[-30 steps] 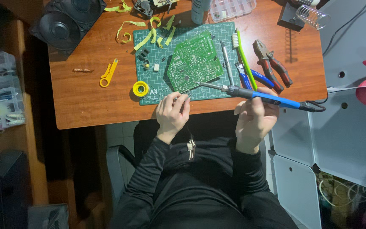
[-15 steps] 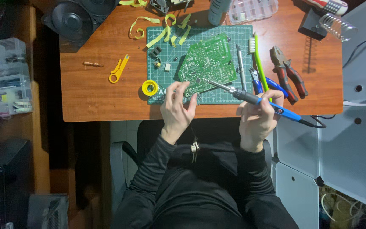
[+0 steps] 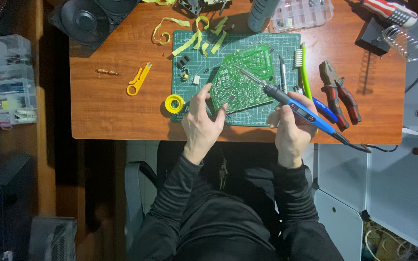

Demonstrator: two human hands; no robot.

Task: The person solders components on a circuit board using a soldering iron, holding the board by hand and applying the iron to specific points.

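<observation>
The right hand (image 3: 293, 126) is closed around the blue handle of a soldering iron (image 3: 291, 101), whose metal tip reaches toward 10 o'clock and sits over the upper middle of the green circuit board (image 3: 243, 79). The left hand (image 3: 201, 121) lies at the board's 7 o'clock corner, fingers loosely spread, the fingertips (image 3: 222, 112) touching the board's near edge; whether they pinch anything thin I cannot tell. The board lies tilted on a green cutting mat (image 3: 189, 48) with a pale grid, on the wooden table (image 3: 112, 111). At the mat's 8 o'clock corner is a yellow tape roll (image 3: 174, 103), just beside the left hand. At 9 o'clock from the mat lies a yellow stripper (image 3: 138, 79). Yellow tape strips (image 3: 189, 41) curl across the mat's 11 o'clock corner. At the board's 3 o'clock a green-handled brush (image 3: 305, 72) lies lengthwise, and further right, red pliers (image 3: 339, 94). At 12 o'clock, a clear compartment box (image 3: 303, 12) sits at the table's far edge.
</observation>
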